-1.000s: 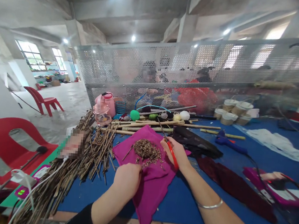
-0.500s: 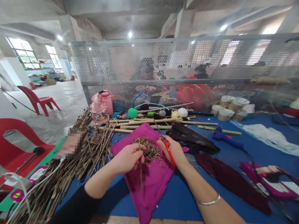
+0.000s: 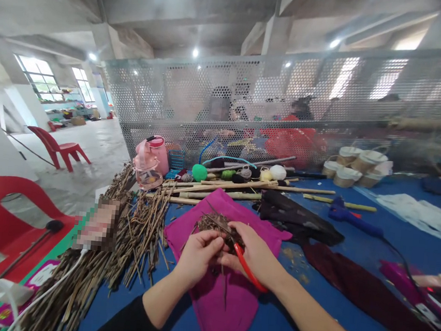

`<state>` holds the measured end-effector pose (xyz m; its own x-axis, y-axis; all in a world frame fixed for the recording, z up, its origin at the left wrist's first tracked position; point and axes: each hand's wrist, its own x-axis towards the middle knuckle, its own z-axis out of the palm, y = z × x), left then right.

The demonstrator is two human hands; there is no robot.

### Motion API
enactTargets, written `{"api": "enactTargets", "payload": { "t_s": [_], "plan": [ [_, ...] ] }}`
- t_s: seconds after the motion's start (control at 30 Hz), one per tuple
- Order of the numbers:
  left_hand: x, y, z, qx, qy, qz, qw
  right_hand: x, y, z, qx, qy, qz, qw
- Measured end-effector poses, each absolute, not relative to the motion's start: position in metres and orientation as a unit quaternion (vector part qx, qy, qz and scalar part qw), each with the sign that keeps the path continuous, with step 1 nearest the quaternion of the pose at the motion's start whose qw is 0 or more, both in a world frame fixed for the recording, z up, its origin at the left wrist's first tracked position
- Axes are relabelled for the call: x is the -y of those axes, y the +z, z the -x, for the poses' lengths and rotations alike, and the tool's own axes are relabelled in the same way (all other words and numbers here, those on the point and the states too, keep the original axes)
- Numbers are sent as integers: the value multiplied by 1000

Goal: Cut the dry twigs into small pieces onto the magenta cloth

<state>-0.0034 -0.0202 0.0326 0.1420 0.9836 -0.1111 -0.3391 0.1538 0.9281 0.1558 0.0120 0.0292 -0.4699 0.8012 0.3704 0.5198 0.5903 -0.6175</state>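
Note:
Over a magenta cloth (image 3: 226, 306), my left hand (image 3: 200, 257) pinches a thin dark twig (image 3: 225, 293), whose lower end sticks out toward me. My right hand (image 3: 254, 254) is closed round the red handles of a pair of scissors (image 3: 245, 265). Their dark blades point away to the upper left, close beside my left fingertips. Whether the blades touch the twig is hidden by my fingers. Beneath both hands lies a heap of short brown twig pieces (image 3: 209, 221) on the cloth.
Long dry twigs (image 3: 89, 267) are piled on the left. Bamboo sticks (image 3: 238, 185) and yarn balls (image 3: 199, 173) lie behind the cloth. A black cloth (image 3: 297, 217), dark red cloth (image 3: 349, 282) and blue glue gun (image 3: 352, 217) are on the right. A perforated metal screen (image 3: 152, 107) stands at the back.
My hands have come together over the heap, the scissors moving down beside the twig in my left fingers. The view has shifted, so the things on the right sit farther right.

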Motion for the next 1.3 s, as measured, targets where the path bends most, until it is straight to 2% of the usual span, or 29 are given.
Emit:
{"api": "enactTargets", "payload": {
  "t_s": [0.27, 0.6, 0.93, 1.1, 1.3],
  "plan": [
    [24, 27, 1, -405, 521, -407, 632, -8, 36, -154, 836, 198, 384, 339],
    [28, 27, -2, -403, 533, -406, 624, -6, 34, -152, 820, 250, 399, 325],
    [26, 29, 0, -425, 533, -392, 619, -4, 44, -152, 832, 247, 412, 277],
    [24, 26, 1, -419, 543, -396, 610, -6, 40, -154, 844, 171, 432, 268],
    [25, 25, 2, -451, 554, -442, 542, -7, 37, -151, 864, 106, 404, 281]
  ]
}}
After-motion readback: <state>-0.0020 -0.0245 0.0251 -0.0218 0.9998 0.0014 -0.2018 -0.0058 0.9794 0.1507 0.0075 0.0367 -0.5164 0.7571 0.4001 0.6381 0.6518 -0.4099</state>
